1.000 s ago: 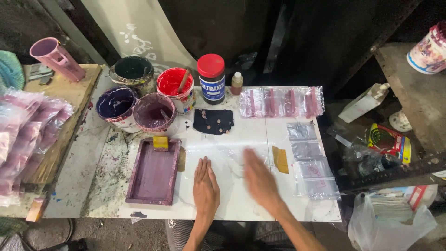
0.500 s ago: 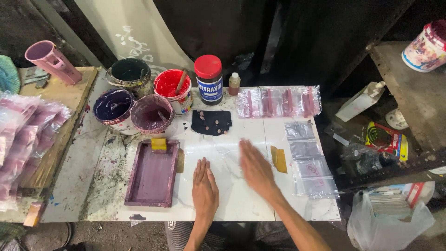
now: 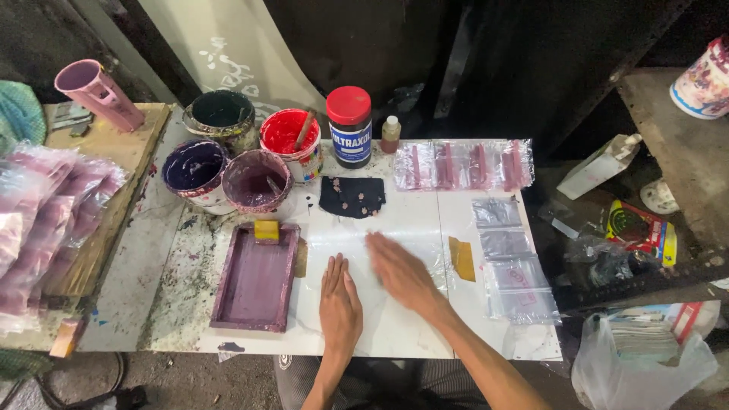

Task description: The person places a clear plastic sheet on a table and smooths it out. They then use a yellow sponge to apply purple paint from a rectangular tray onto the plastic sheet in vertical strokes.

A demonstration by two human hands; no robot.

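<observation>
Your right hand (image 3: 401, 273) has slid leftward across the clear plastic sheet (image 3: 380, 243), fingers flat, slightly spread; your left hand (image 3: 339, 304) rests flat near the table's (image 3: 410, 216) front edge, fingers together.

Both arms are bare from the wrists as far back as the view reaches, with no sleeve showing. The left hand (image 3: 339, 304) and right hand (image 3: 402, 275) wear no gloves, rings, watch or bands. Fingers are slim, nails short.

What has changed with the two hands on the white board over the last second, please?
The right hand has swept leftward across the clear plastic sheet, ending close to the left hand. The left hand stays pressed flat on the sheet. Nothing was picked up or released. The purple tray and paint pots are unmoved.
</observation>
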